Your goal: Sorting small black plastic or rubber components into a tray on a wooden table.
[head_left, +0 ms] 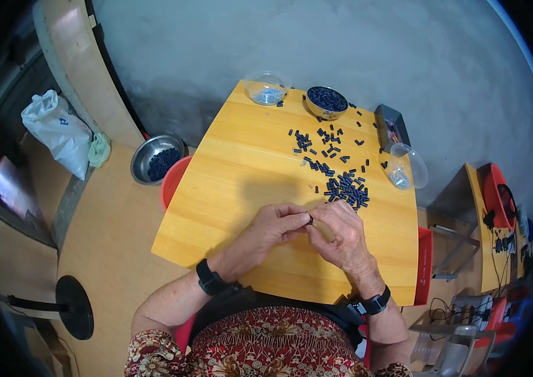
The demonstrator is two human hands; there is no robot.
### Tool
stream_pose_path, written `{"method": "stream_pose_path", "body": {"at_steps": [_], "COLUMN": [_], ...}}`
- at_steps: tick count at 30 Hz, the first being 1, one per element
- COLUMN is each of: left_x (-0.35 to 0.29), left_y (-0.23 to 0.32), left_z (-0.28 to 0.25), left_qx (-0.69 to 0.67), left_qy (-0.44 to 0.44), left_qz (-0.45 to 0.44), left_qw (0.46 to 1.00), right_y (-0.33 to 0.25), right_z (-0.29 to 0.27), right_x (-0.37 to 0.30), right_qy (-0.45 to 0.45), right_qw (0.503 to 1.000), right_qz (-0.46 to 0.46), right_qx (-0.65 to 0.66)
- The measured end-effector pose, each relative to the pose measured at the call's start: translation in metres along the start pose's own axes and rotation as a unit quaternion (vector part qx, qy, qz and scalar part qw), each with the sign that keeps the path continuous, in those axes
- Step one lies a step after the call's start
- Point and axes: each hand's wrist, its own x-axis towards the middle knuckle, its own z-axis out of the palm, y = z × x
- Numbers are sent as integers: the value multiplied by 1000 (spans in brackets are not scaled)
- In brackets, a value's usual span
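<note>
Above the near half of the yellow wooden table [210,188], my two hands meet. My left hand [276,223] pinches a small black piece [310,220] between thumb and forefinger. Touching it from the other side, my right hand [342,235] has its fingers curled in; whether they hold a second tiny part is hidden. Just beyond my right hand lies a heap of small black cylindrical pieces [347,190]. More of them are scattered farther back, toward a bowl [327,99] filled with dark pieces.
Clear plastic tubs with small shiny parts stand at the far left [268,95] and right [399,177] table edges. A dark tray [392,127] sits at the right. On the floor side are a steel basin [147,160] of dark pieces, a red tub [174,182] and a white sack [59,132].
</note>
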Motion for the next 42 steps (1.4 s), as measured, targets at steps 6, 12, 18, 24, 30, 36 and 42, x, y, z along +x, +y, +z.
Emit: {"method": "stream_pose_path", "body": {"at_steps": [6, 12, 18, 24, 30, 36, 42], "left_x": [-9, -21, -22, -19, -16, -19, -22], "left_y": [-2, 16, 13, 6, 3, 7, 1], "left_z": [12, 24, 19, 4, 4, 5, -5], "left_qx": [226, 422, 415, 230, 76, 42, 111], "left_qy": [82, 109, 95, 94, 36, 20, 35], "left_qz": [252, 342, 356, 226, 165, 146, 110], "left_qw": [937, 832, 832, 942, 983, 988, 987], "right_y": [3, 4, 8, -3, -7, -9, -14], "right_z": [6, 8, 18, 19, 11, 13, 17], "right_x": [-6, -13, -19, -11, -1, -1, -4], "right_qy": [-13, -49, -43, 18, 24, 27, 5], "right_qw": [969, 867, 801, 917, 991, 999, 1000], "right_qz": [159, 346, 371, 264, 75, 16, -9], "right_qx": [187, 357, 468, 298, 107, 44, 3]}}
